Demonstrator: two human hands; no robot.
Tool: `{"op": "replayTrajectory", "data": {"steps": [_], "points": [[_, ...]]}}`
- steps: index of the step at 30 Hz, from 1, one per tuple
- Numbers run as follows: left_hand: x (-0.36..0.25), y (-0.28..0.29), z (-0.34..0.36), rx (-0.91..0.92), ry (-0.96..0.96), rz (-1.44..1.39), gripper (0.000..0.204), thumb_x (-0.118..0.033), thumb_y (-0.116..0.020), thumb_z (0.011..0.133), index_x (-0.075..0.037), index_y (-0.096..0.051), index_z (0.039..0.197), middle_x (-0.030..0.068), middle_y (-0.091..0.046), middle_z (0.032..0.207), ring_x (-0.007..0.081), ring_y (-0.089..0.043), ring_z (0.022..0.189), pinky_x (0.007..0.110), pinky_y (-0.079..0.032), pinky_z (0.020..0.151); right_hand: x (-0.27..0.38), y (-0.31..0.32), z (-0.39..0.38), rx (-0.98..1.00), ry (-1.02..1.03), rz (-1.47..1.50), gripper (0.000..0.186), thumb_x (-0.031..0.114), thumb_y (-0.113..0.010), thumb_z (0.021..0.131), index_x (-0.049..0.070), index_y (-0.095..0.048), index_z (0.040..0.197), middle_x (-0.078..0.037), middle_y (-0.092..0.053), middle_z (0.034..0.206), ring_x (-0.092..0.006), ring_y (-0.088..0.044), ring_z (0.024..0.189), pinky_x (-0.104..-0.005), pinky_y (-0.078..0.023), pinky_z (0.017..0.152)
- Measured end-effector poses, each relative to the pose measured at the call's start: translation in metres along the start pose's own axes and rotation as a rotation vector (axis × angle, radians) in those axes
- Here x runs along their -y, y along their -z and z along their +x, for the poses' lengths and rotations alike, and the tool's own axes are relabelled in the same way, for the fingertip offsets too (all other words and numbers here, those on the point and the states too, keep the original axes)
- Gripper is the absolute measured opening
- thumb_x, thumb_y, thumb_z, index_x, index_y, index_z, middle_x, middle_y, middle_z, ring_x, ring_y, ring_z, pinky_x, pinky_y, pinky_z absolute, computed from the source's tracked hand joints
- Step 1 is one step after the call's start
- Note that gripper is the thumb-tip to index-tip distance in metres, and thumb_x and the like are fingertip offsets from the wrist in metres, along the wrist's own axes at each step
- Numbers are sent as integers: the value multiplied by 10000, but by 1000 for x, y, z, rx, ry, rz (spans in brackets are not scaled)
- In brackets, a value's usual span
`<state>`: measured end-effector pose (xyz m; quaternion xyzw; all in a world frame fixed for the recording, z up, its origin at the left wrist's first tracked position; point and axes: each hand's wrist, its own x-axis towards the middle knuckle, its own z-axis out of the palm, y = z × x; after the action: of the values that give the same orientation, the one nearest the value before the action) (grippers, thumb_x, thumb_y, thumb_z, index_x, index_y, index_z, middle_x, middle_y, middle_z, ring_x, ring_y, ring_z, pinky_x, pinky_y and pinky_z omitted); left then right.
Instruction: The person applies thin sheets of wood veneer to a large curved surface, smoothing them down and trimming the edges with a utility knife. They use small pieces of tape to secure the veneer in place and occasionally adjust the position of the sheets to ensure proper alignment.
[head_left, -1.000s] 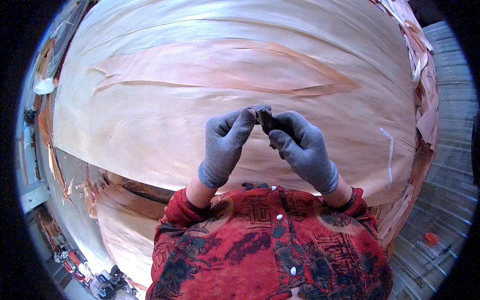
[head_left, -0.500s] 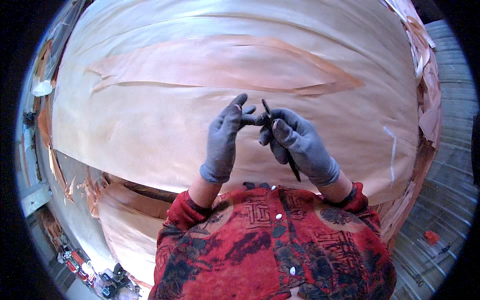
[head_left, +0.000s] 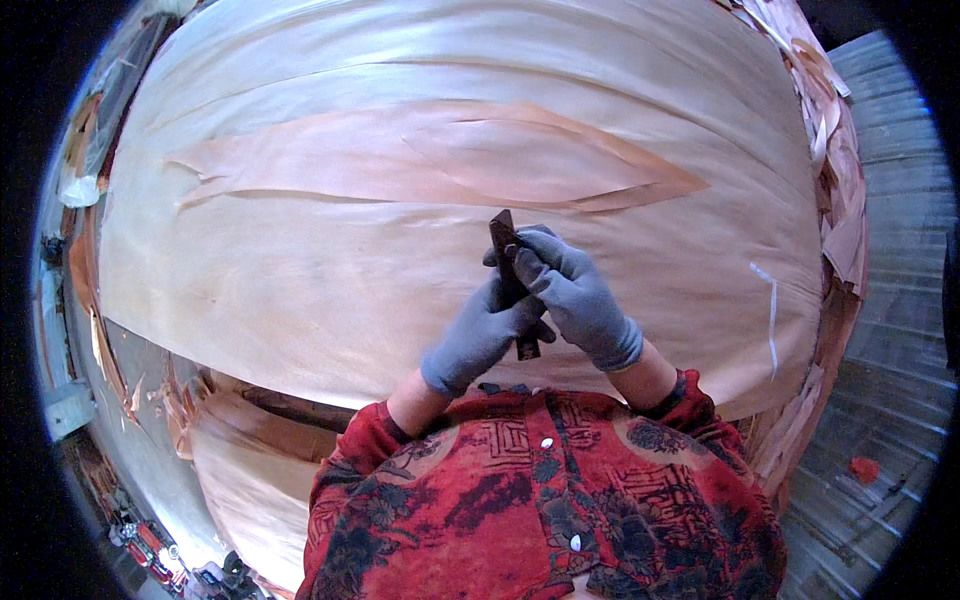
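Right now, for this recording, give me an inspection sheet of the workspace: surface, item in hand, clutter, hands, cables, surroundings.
Surface: broad pale tan, wrinkled sheet, with a long peach-coloured patch across it.
Item in hand: dark, narrow, flat bar, held above the sheet; exact kind unclear.
Clutter: torn pinkish-brown strips along the right edge; thin bent white line nearby, strip or mark unclear.
Hands: both grey-gloved; left hand grips the bar's lower part, right hand pinches it higher up.
Cables: nothing seen.
Surroundings: ribbed grey floor at right, bearing a small orange-red object.
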<state>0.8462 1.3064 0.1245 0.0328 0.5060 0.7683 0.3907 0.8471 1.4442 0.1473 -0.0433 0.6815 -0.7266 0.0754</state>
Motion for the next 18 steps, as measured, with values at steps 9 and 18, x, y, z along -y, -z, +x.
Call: {"op": "replayTrajectory", "data": {"steps": [9,18], "points": [[9,-12,-6,-347,-325,704,734,-90,-479,857,2,21,1385,154,-584,630,257,-552,454,376,-422,418,3,-8,-2,-435,280,-635,170,207,-554,847,43,-522,819,-174,-541,692,-343,-563,621,-394,-431,532],[15,-8,-17,-397,-634,1550,793,-89,-520,814,27,20,1384,165,-563,601,320,-546,476,414,-385,417,5,4,-23,-79,-298,293,236,256,-499,889,63,-517,756,39,-460,592,-72,-443,528,-222,-349,456]]}}
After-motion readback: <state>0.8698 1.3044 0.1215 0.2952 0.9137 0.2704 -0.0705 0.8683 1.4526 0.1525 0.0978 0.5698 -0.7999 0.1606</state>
